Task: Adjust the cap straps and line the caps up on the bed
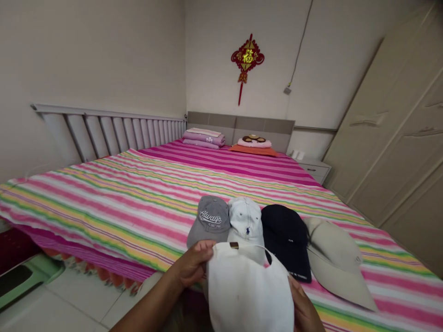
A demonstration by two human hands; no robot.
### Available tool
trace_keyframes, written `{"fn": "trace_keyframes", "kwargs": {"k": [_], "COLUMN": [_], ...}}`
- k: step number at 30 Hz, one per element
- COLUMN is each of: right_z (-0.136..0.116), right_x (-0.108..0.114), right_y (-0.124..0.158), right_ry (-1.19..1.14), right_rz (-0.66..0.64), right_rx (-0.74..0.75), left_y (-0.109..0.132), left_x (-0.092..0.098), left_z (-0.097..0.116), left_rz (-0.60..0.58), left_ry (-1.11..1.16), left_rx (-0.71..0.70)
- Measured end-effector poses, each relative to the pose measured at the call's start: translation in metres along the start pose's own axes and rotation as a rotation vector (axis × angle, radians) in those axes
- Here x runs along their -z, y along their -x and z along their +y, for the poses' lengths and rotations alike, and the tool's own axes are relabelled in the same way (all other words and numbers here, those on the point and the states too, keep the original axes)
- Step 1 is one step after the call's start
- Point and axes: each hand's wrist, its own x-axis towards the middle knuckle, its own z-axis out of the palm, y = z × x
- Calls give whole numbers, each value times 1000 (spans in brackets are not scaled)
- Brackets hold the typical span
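Observation:
A white baseball cap [251, 290] is held up before me with its back strap and small metal buckle at the top. My left hand [195, 263] grips its left edge near the buckle, thumb on top. On the cap's right edge my right hand [302, 302] is closed, its fingertips partly hidden behind the fabric. Just beyond, several caps lie in a row on the bed: a grey cap [211, 219] with white lettering, a pale denim cap [246, 219] with a small dark logo, a black cap [285, 230], and a beige cap [337, 251] with a long brim.
The bed has a striped cover [138, 203], with folded purple bedding [204, 139] and a pink pillow [254, 144] at the headboard. A radiator [114, 133] runs along the left wall. Right stand a nightstand [313, 169] and a wardrobe [391, 152]. A green stool [34, 272] is low left.

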Motion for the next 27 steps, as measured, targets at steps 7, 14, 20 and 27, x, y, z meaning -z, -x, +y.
{"fn": "trace_keyframes", "kwargs": {"k": [7, 14, 20, 27], "right_z": [-6, -29, -28, -28], "right_x": [0, -38, -53, -55], "right_y": [5, -10, -6, -4], "right_ry": [203, 484, 388, 344], "right_rz": [-130, -345, -393, -379], "right_rx": [9, 73, 70, 50], "left_y": [0, -9, -8, -11], "left_x": [-18, -35, -39, -41], "left_z": [-4, -16, -20, -23], "left_rz": [-45, 1, -47, 94], "left_ry": [-94, -221, -187, -230], "left_rx": [112, 170, 220, 221]}}
